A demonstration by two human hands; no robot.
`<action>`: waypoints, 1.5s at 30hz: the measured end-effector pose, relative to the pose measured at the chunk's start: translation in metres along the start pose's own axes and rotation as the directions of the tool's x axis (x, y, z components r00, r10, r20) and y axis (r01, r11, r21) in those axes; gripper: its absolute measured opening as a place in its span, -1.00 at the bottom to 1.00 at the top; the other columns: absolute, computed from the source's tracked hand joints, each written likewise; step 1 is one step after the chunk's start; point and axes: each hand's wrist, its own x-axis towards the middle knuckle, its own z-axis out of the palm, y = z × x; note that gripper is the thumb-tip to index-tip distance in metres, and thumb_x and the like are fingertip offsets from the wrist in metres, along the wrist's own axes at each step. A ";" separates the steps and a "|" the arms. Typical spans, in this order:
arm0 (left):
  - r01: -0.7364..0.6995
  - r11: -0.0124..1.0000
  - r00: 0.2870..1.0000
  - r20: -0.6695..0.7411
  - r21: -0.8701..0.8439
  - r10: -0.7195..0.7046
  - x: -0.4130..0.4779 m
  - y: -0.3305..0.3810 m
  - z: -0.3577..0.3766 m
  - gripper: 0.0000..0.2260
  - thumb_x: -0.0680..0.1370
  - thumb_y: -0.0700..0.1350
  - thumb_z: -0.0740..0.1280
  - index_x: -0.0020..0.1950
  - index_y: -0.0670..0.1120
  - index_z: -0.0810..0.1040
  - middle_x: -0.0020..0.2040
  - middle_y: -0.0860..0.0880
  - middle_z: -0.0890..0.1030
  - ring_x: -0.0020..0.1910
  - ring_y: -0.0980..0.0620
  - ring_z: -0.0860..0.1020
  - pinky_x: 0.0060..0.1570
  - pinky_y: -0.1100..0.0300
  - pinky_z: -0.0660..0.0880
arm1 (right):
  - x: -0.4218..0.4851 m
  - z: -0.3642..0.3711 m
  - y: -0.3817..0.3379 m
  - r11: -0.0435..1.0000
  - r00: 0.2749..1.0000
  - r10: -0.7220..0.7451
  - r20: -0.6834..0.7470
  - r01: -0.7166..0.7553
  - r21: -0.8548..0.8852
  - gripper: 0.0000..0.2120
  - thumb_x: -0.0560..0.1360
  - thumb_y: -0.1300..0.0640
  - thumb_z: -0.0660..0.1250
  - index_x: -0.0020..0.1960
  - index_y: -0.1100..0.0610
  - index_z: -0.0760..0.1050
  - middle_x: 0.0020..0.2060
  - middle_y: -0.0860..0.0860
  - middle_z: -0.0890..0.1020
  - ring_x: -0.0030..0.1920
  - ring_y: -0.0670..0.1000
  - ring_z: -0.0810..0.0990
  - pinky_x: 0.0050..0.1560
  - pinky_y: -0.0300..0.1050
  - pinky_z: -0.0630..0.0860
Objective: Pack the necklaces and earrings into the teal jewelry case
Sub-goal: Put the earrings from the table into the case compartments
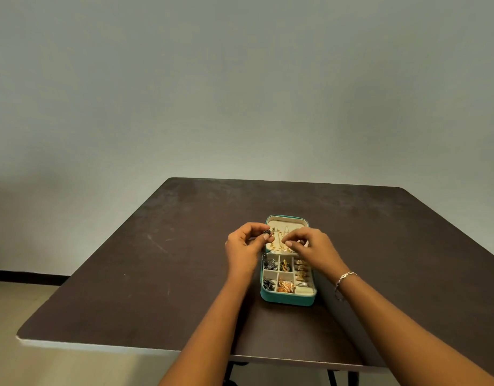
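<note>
While the left hand [244,242] is pinching a dark necklace [267,232] over the teal case [287,299], the right hand [309,243] is pinching narrow, contents unclear; looks flimsy, tangle-prone, best gripped near the clasp.

Both arms reach forward, left hand [244,242] and right hand [309,243] close together, fingertips pinched.

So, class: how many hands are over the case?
2: left hand at the case's left edge pinching a dark piece; right hand over its middle.
</note>
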 end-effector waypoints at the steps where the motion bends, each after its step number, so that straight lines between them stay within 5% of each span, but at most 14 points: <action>1: 0.010 1.000 1.000 -0.002 0.000 -0.010 0.001 0.000 0.002 -0.83 0.44 -0.40 0.33 -0.14 -0.14 0.59 -0.21 -0.07 0.64 -0.26 0.17 0.63 -0.22 0.35 0.56 | -0.003 -0.003 0.004 0.998 0.998 0.037 -0.046 -0.034 0.062 -0.89 0.47 0.20 0.33 -0.07 0.11 0.62 -0.16 -0.08 0.59 -0.17 -0.20 0.48 -0.21 -0.41 0.34; 5: 0.034 0.999 0.999 -0.013 0.011 -0.034 0.005 -0.003 0.008 -0.83 0.44 -0.39 0.34 -0.16 -0.13 0.59 -0.22 -0.04 0.64 -0.18 0.10 0.63 -0.24 0.35 0.56 | -0.018 -0.011 0.020 0.955 0.969 0.190 -0.158 -0.145 0.259 -0.88 0.50 0.22 0.28 -0.09 0.11 0.60 -0.17 -0.08 0.60 -0.09 -0.13 0.53 -0.18 -0.34 0.41; 11: 0.086 0.993 0.996 -0.010 0.075 -0.085 0.009 -0.015 0.012 -0.81 0.42 -0.36 0.38 -0.22 -0.06 0.59 -0.17 -0.11 0.66 -0.07 -0.08 0.64 -0.05 0.06 0.59 | -0.037 -0.009 0.041 0.904 0.935 0.286 -0.210 -0.191 0.382 -0.83 0.50 0.26 0.27 -0.16 0.08 0.59 -0.20 -0.01 0.64 -0.09 -0.04 0.59 -0.01 -0.10 0.50; 17: 0.075 0.964 0.997 -0.006 0.255 -0.076 0.002 -0.023 0.005 -0.80 0.45 -0.31 0.37 -0.21 0.01 0.60 -0.18 0.08 0.66 -0.12 0.19 0.61 -0.23 0.42 0.51 | -0.045 -0.002 0.044 0.882 0.933 0.309 -0.184 -0.208 0.423 -0.84 0.51 0.25 0.26 -0.14 0.10 0.59 -0.18 -0.01 0.64 -0.08 -0.05 0.58 -0.01 -0.10 0.50; 23: 0.116 0.948 0.993 -0.020 0.296 -0.115 -0.004 -0.028 0.002 -0.87 0.46 -0.28 0.36 -0.12 -0.06 0.63 -0.11 0.04 0.68 -0.09 0.18 0.62 -0.27 0.46 0.49 | -0.050 0.002 0.045 0.887 0.934 0.316 -0.167 -0.229 0.400 -0.84 0.51 0.24 0.26 -0.14 0.06 0.59 -0.16 -0.03 0.63 -0.07 -0.06 0.57 0.00 -0.03 0.53; 28: 0.124 0.936 0.991 0.013 0.330 -0.135 -0.007 -0.034 0.003 -0.84 0.44 -0.28 0.38 -0.15 -0.02 0.61 0.17 -0.04 0.59 0.37 0.12 0.29 0.20 0.27 0.27 | -0.052 0.001 0.044 0.884 0.935 0.320 -0.155 -0.236 0.403 -0.84 0.51 0.22 0.26 -0.13 0.05 0.58 -0.15 -0.04 0.63 -0.07 -0.05 0.57 0.02 0.00 0.54; 31: 0.108 0.933 0.992 0.022 0.343 -0.123 -0.007 -0.036 0.003 -0.86 0.43 -0.29 0.39 -0.15 -0.04 0.64 0.17 -0.01 0.57 0.42 0.04 0.25 0.33 0.12 0.25 | -0.053 0.001 0.044 0.886 0.936 0.318 -0.151 -0.237 0.398 -0.84 0.51 0.23 0.26 -0.13 0.05 0.58 -0.16 -0.03 0.63 -0.08 -0.05 0.57 0.02 0.01 0.54; 34: 0.108 0.921 0.990 0.044 0.375 -0.134 -0.008 -0.037 0.002 -0.88 0.44 -0.28 0.38 -0.08 -0.11 0.65 0.20 0.00 0.52 0.38 0.07 0.28 0.28 0.18 0.26 | -0.053 0.002 0.044 0.892 0.938 0.311 -0.151 -0.233 0.386 -0.83 0.51 0.24 0.26 -0.12 0.03 0.58 -0.14 -0.04 0.63 -0.06 -0.04 0.57 0.00 -0.03 0.54; 39: 0.083 0.931 0.995 0.019 0.354 -0.097 -0.015 -0.037 0.000 -0.80 0.51 -0.28 0.30 0.04 -0.05 0.59 0.18 0.04 0.50 0.21 0.09 0.44 0.19 0.19 0.41 | -0.062 0.006 0.042 0.991 0.967 0.095 -0.236 -0.069 0.116 -0.56 0.46 0.48 0.13 0.05 0.04 0.58 -0.05 0.02 0.52 0.01 -0.02 0.49 -0.08 -0.35 0.39; 42: 0.093 0.933 0.995 -0.004 0.348 -0.098 -0.018 -0.037 0.000 -0.75 0.54 -0.29 0.22 0.12 -0.04 0.55 0.13 0.04 0.55 0.09 0.09 0.53 0.03 0.24 0.51 | -0.069 0.012 0.041 0.991 0.965 -0.062 -0.254 0.031 -0.127 -0.44 0.34 0.57 0.13 0.11 0.08 0.59 0.02 0.02 0.46 0.06 -0.05 0.38 -0.06 -0.26 0.38; 45: 0.097 0.928 0.995 -0.006 0.361 -0.102 -0.019 -0.034 0.002 -0.72 0.57 -0.29 0.17 0.20 -0.05 0.51 0.05 0.08 0.56 -0.08 0.25 0.52 -0.20 0.50 0.46 | -0.071 0.015 0.042 0.952 0.941 -0.207 -0.269 0.129 -0.279 -0.55 0.31 0.49 0.27 0.02 0.06 0.63 0.04 0.12 0.52 0.01 0.03 0.44 -0.20 -0.19 0.42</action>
